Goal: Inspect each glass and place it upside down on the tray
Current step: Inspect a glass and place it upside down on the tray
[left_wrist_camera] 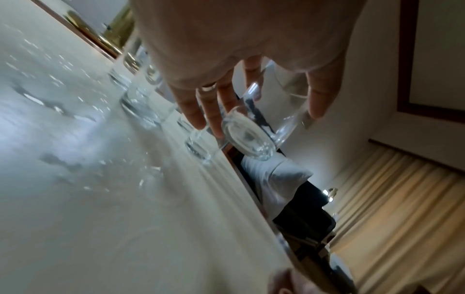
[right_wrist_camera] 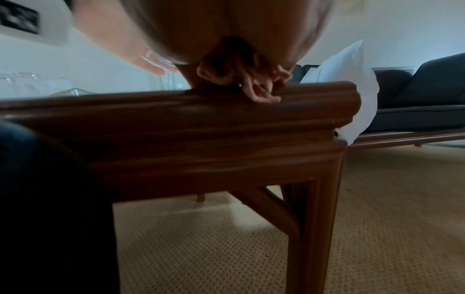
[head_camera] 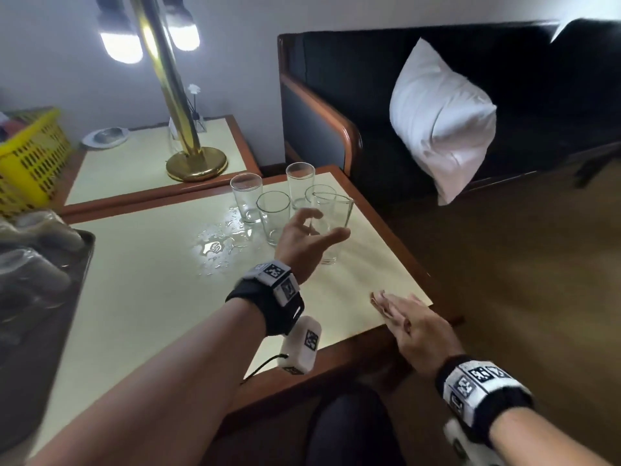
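My left hand (head_camera: 329,227) grips a clear empty glass (head_camera: 332,210) near the table's right side, fingers on one side and thumb on the other. The left wrist view shows this glass (left_wrist_camera: 249,139) tilted, its thick base lifted off the tabletop between my fingers (left_wrist_camera: 198,113) and thumb. Several more empty glasses (head_camera: 273,216) stand upright just behind it. A dark metal tray (head_camera: 85,260) at the left edge holds blurred upturned glasses (head_camera: 33,274). My right hand (head_camera: 403,314) lies flat on a pink cloth (head_camera: 378,297) at the table's front right edge.
A puddle of water (head_camera: 218,247) spreads on the cream tabletop (head_camera: 151,297) left of the glasses. A brass lamp base (head_camera: 196,164) and a yellow basket (head_camera: 30,163) stand on the side table behind. A dark sofa with a white pillow (head_camera: 440,119) is at the right.
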`<act>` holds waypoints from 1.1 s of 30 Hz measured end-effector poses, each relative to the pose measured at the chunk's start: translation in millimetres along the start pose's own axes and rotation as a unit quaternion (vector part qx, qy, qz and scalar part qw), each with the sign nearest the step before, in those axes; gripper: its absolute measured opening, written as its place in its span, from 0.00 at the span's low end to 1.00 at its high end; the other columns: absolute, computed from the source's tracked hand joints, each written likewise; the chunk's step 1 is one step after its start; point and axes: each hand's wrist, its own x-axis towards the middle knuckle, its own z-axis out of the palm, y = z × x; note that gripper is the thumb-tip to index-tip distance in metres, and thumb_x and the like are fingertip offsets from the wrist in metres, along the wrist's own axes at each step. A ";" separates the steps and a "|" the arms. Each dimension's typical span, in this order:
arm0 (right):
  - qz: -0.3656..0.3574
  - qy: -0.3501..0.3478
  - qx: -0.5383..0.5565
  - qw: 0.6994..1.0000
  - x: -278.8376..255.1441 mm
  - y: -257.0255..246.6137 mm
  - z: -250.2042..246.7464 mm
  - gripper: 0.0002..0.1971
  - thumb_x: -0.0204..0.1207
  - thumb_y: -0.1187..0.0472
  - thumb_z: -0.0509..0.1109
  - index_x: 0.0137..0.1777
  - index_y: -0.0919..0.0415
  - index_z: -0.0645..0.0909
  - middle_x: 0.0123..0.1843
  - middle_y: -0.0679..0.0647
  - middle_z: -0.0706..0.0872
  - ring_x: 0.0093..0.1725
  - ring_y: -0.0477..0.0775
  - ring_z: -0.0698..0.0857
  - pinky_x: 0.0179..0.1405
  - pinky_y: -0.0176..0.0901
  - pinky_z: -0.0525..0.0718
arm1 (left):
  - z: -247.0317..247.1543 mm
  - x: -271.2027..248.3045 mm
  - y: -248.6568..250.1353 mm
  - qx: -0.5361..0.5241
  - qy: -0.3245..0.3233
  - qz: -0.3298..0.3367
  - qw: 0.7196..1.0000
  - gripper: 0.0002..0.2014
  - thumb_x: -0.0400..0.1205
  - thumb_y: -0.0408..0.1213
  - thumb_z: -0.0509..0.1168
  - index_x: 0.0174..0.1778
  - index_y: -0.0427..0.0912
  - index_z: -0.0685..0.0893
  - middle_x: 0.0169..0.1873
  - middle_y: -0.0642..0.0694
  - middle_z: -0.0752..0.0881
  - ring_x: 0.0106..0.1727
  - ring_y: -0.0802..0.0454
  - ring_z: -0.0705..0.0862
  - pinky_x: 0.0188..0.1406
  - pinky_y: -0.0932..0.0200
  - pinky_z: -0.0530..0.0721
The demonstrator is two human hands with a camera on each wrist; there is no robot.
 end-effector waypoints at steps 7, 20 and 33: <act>-0.015 0.033 0.284 0.958 13.5 -125.2 -56.5 0.18 0.84 0.64 0.70 0.73 0.54 0.83 0.65 0.40 0.88 0.68 0.38 0.85 0.71 0.37 0.80 | -87.0 -96.9 32.1 -0.073 0.004 -0.014 0.997 0.30 0.76 0.42 0.82 0.72 0.42 0.82 0.49 0.40 0.83 0.34 0.52 0.85 0.38 0.53 0.91; -0.107 -0.059 0.392 0.912 -12.0 -304.7 -41.7 0.16 0.84 0.69 0.69 0.71 0.62 0.83 0.54 0.42 0.93 0.58 0.48 0.91 0.63 0.54 0.89 | -199.7 -206.7 27.2 -0.179 0.020 -0.066 0.981 0.30 0.70 0.52 0.81 0.63 0.41 0.82 0.50 0.41 0.83 0.36 0.56 0.79 0.32 0.60 0.84; -0.130 -0.011 0.431 0.893 -41.2 -326.7 -9.6 0.14 0.83 0.63 0.72 0.67 0.58 0.87 0.58 0.45 0.93 0.58 0.43 0.91 0.54 0.34 0.88 | -189.8 -207.8 44.3 -0.329 0.119 -0.074 0.934 0.37 0.75 0.68 0.73 0.74 0.49 0.78 0.59 0.46 0.82 0.61 0.37 0.86 0.57 0.42 0.88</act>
